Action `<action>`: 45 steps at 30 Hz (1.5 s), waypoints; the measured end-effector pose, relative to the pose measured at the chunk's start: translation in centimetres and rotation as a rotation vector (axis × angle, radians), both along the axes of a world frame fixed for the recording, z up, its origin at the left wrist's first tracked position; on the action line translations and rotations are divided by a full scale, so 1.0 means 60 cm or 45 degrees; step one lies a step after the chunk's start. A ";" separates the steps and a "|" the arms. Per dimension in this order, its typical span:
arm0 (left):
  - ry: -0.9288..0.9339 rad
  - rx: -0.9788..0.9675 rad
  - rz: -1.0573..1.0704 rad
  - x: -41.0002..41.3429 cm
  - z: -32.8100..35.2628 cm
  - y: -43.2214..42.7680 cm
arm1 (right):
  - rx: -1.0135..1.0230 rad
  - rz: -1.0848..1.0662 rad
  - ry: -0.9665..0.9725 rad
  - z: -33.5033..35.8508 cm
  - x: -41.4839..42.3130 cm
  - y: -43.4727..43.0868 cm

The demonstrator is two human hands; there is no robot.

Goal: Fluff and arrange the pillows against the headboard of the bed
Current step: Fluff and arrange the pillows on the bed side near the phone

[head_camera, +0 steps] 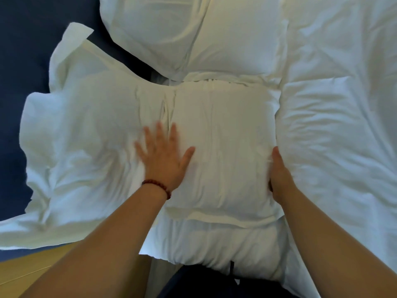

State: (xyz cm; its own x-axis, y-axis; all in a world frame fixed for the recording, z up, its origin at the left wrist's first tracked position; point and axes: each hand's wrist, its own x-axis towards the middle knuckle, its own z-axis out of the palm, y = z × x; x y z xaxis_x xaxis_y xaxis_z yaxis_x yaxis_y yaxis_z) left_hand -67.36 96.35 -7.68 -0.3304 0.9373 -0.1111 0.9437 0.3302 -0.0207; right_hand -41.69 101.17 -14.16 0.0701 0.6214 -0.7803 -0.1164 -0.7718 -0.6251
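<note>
Bed (343,50) in rumpled white — near pillow (225,147), far pillow (193,35)

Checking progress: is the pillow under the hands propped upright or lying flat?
Lying flat: left hand presses on top of the pillow, right hand holds its right edge.

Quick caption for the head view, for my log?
Left hand pressed flat on the near white pillow, right hand against its right edge; a second pillow lies beyond.

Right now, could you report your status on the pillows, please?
Left hand flat on near pillow. Right hand at its right edge, fingers hidden. Second pillow by headboard.
</note>
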 end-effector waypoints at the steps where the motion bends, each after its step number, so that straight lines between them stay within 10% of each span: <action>1: -0.029 0.035 -0.089 0.029 0.003 0.017 | -0.008 0.036 -0.053 0.004 0.003 -0.006; 14: -0.238 -0.257 -0.347 0.055 -0.171 0.073 | 0.561 -0.085 -0.825 -0.022 0.078 -0.087; 22: -0.240 -0.201 -0.342 0.058 -0.172 0.063 | 0.077 0.417 -0.418 -0.045 0.086 -0.125; 28: -0.123 -0.200 -0.295 0.080 -0.175 0.074 | 0.317 0.138 -0.681 -0.032 0.115 -0.189; 32: -0.381 -0.033 -0.245 0.087 -0.141 0.002 | 0.079 0.238 -0.277 -0.029 0.117 -0.232; 38: -1.303 0.296 0.482 0.120 -0.084 -0.224 | -0.205 -0.269 0.270 -0.031 0.064 -0.285; 45: -1.405 0.419 1.354 0.058 -0.107 -0.285 | -0.037 0.062 -0.266 -0.047 0.103 -0.309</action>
State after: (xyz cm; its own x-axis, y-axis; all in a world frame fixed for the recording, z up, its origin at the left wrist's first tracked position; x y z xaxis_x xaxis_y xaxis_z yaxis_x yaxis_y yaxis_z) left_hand -63.86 79.23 -14.12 -0.7274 0.3667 -0.5800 -0.2163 0.6796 0.7009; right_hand -35.51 82.61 -16.98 0.2024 0.6054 -0.7698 0.0515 -0.7916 -0.6089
